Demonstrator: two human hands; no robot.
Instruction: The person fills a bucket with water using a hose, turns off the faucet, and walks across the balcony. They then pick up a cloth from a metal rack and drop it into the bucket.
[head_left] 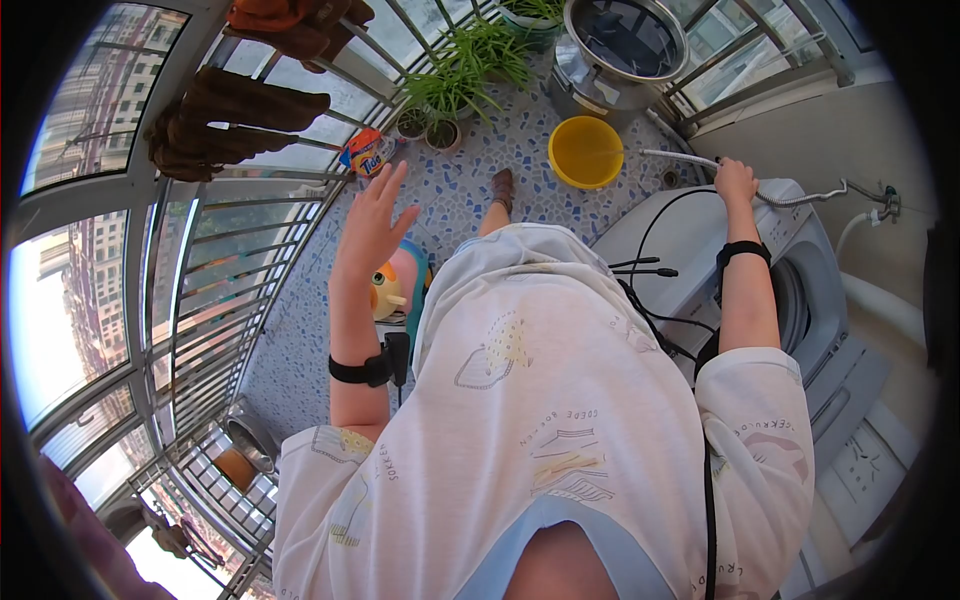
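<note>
My right hand (737, 182) is closed around a grey flexible hose (690, 158) above the washing machine. The hose's free end points at a yellow bucket (586, 152) on the tiled floor, and what looks like a thin stream of water reaches into it. My left hand (372, 222) is raised with fingers stretched out and holds nothing. Just beyond its fingertips, lower down, lies an orange Tide detergent bag (366, 150). Behind the bucket stands a large metal pot (600, 85) with dark liquid inside.
A washing machine (670, 235) stands at my right, with black cables over it. The hose runs to a wall tap (888, 205). Potted green plants (455, 85) line the far railing. Brown gloves or cloths (230, 115) hang at left. A colourful toy-like object (390, 290) is by my left side.
</note>
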